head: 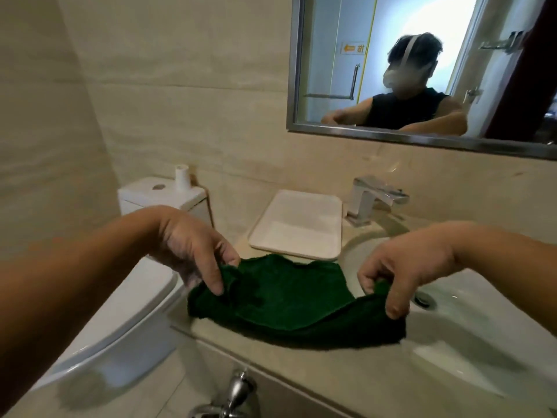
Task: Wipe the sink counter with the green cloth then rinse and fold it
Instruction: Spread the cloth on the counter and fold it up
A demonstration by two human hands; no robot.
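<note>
Green cloth (280, 294) is spread partly flat on the worktop (271, 351), just left of the sink basin (470, 342), with its right end hanging over the basin rim. Landmark for everything below: the basin.

Hands are well apart, one at each end of the cloth. Left hand (193, 251) pinches the cloth's left edge, thumb and fingers closed on a bunched fold, on the far side from the basin. Right hand (404, 273) pinches the right corner, directly over the basin's near-left rim, close to the drain (423, 298). Both are clamped on fabric, neither is empty.

White tray (298, 226) sits behind the cloth, just left of the basin's back edge. Faucet (370, 200) is at the back of the basin; no water visibly running. Toilet tank (159, 196) is further left, off the worktop.

Judgement: looks like the fold or lay-out stage, though I can't tell from this whether the rinse is done. Cloth looks dark and heavy, possibly wet.

To do it well:
- Pull the two ends taut first so the middle sag and the crumple under the left hand go flat.
- Get the right end off the basin rim and onto the worktop, or it will slide in.
- Match corners before creasing; the left edge is doubled over itself now, shake that out.
- Keep it clear of the tray.

Risk: wet terry sticks to itself, so edges may misalign.
</note>
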